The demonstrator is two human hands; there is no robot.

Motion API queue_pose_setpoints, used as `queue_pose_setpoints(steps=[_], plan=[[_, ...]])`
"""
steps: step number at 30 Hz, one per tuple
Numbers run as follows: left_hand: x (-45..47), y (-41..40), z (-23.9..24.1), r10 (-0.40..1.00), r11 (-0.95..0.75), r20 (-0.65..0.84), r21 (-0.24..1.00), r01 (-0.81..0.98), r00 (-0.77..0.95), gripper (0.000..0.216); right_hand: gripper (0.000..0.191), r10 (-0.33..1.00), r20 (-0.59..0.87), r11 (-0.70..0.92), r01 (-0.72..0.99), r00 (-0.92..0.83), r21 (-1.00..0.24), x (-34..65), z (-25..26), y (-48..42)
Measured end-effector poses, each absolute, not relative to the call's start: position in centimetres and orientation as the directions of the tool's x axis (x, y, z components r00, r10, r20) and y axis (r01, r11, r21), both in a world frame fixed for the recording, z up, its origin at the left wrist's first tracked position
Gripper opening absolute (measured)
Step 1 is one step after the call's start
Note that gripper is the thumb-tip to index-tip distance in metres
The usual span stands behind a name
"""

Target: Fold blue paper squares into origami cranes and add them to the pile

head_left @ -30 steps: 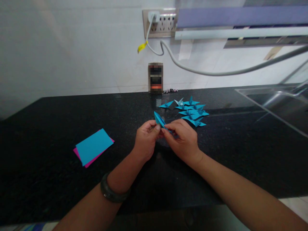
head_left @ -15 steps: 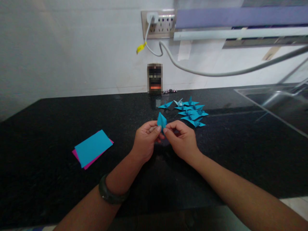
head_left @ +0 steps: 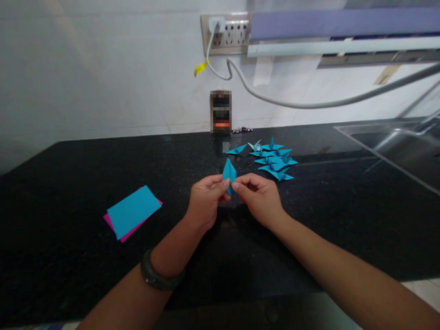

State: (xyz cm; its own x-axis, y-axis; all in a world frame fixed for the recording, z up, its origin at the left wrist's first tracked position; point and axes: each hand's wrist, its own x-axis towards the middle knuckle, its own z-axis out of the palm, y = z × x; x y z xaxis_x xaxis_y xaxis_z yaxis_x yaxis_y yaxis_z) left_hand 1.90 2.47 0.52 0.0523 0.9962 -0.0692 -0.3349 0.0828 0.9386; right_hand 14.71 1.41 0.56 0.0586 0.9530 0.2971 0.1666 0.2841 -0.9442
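Note:
Both my hands meet over the middle of the black countertop (head_left: 85, 165) and pinch one small folded piece of blue paper (head_left: 228, 171), which stands upright with its tip pointing up. My left hand (head_left: 206, 201), with a dark bracelet on its wrist, grips the piece from the left. My right hand (head_left: 260, 198) grips it from the right with fingers curled. Just behind, to the right, lie several finished blue paper cranes (head_left: 273, 160) on the counter.
A stack of flat paper sheets (head_left: 132, 216), blue on top of pink, lies at the left. A small blurred box (head_left: 220, 112) leans on the white wall under a socket strip (head_left: 227, 33) with a white cable. A steel sink (head_left: 395, 142) is at the right.
The folded blue piece has turned from lying slanted between my hands to standing upright. My hands have shifted slightly closer together; nothing else moved.

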Motion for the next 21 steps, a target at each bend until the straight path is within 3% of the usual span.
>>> queue_pose_setpoints(steps=[10,14,17,21], plan=[[2.1,2.33,0.76,1.0,-0.005,0.011,0.938,-0.347,0.016,0.025,0.018,0.979,0.195,0.19,0.084,0.062,-0.978,14.29,0.72,1.27],[1.9,2.48,0.48,0.997,-0.027,0.049,0.941,-0.336,0.057,0.014,0.018,0.979,0.195,0.19,0.088,0.054,-0.978,14.39,0.74,1.33],[1.91,2.54,0.41,0.998,0.004,0.021,0.934,-0.358,0.067,0.008,0.016,0.974,0.22,0.214,0.099,0.052,-0.972,14.43,0.63,1.36],[2.0,2.47,0.72,0.995,0.088,-0.062,0.905,-0.416,0.075,0.016,0.016,0.973,0.223,0.218,0.097,0.052,-0.971,14.43,0.39,1.4]])
